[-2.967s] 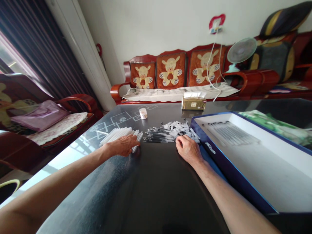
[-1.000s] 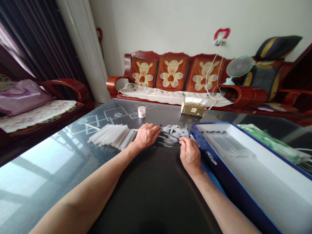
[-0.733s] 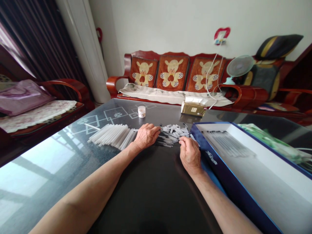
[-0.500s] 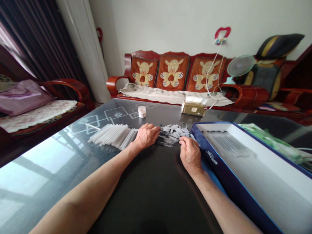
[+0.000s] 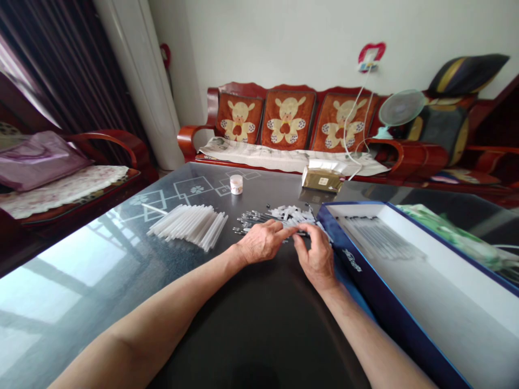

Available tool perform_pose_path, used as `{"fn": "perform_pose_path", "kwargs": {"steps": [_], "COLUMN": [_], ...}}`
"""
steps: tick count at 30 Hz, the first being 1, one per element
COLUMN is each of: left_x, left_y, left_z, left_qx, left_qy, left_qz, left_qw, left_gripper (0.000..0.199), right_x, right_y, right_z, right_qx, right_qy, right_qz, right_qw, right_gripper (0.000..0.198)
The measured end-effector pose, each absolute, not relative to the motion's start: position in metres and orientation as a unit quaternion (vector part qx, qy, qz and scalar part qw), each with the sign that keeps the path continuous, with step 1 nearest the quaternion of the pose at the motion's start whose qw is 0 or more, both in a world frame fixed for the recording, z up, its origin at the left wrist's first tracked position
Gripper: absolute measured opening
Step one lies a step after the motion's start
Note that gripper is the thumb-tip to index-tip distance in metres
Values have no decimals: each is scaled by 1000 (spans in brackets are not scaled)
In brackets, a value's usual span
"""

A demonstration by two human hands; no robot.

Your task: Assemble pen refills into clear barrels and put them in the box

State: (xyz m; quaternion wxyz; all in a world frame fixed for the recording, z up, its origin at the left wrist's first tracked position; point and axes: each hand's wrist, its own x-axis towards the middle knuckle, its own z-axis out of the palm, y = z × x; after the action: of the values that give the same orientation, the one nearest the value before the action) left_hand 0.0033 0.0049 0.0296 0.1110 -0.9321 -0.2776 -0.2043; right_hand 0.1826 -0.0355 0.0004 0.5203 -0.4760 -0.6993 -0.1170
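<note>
My left hand reaches over the near side of a pile of thin dark rods with metal-looking tips, which look like pen refills. Its thumb and forefinger are pinched together, pointing right. My right hand meets it fingertip to fingertip, thumb and forefinger curled in a pinch. Whatever lies between the fingers is too small to make out. Behind them is a heap of small white and black pieces. To the left lies a row of translucent white tubes, side by side on the dark table.
A blue box with a white inside stands at right, holding several slim pens. Behind the piles are a small white tub and a tissue pack. A green patterned bag lies beyond the box.
My left hand has moved right and nearer to me, off the dark rods, and its fingertips now meet my right hand's. My right hand has stayed almost in place, its fingers shifting.
</note>
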Motion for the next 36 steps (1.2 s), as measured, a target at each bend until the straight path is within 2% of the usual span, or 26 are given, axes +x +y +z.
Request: {"fn": "perform_pose_path", "kwargs": {"steps": [3,5,9,13,16,20,22,23,25,28,30,36], "left_x": [3,1,-1,1,1,1,2,2,4,5,5,7], "left_y": [8,13,17,15,14,14,14,14,14,13,13,11], "left_z": [22,19,17,17,17,17,15,14,12,10,9,9], "left_qx": [-909,-889,-877,-881,-881,-883,-886,-886,-887,-891,-896,-908], "left_qy": [-322,-352,-374,-366,-365,-359,-349,-344,-337,-336,-334,-331], "left_qz": [-236,-259,-267,-277,-283,-282,-290,-297,-306,-296,-282,-246], "left_qw": [124,134,139,112,105,104,98,91,76,69,74,76], "left_gripper": [50,57,60,51,44,37,35,35,32,26,25,26], "right_x": [191,203,230,242,242,237,231,226,212,189,179,176], "right_y": [-36,-36,-38,-48,-55,-57,-54,-52,-45,-35,-31,-26], "right_z": [11,21,40,48,46,44,43,41,35,17,5,-9], "right_qx": [-503,-534,-611,-627,-614,-604,-602,-598,-585,-558,-548,-527], "right_qy": [-658,-651,-695,-748,-772,-782,-775,-766,-721,-606,-562,-535], "right_qz": [-115,-97,-23,45,68,102,114,124,163,259,300,351], "right_qw": [549,531,379,213,152,117,154,199,332,504,543,559], "right_gripper": [21,21,17,19,24,23,18,14,9,21,25,26]}}
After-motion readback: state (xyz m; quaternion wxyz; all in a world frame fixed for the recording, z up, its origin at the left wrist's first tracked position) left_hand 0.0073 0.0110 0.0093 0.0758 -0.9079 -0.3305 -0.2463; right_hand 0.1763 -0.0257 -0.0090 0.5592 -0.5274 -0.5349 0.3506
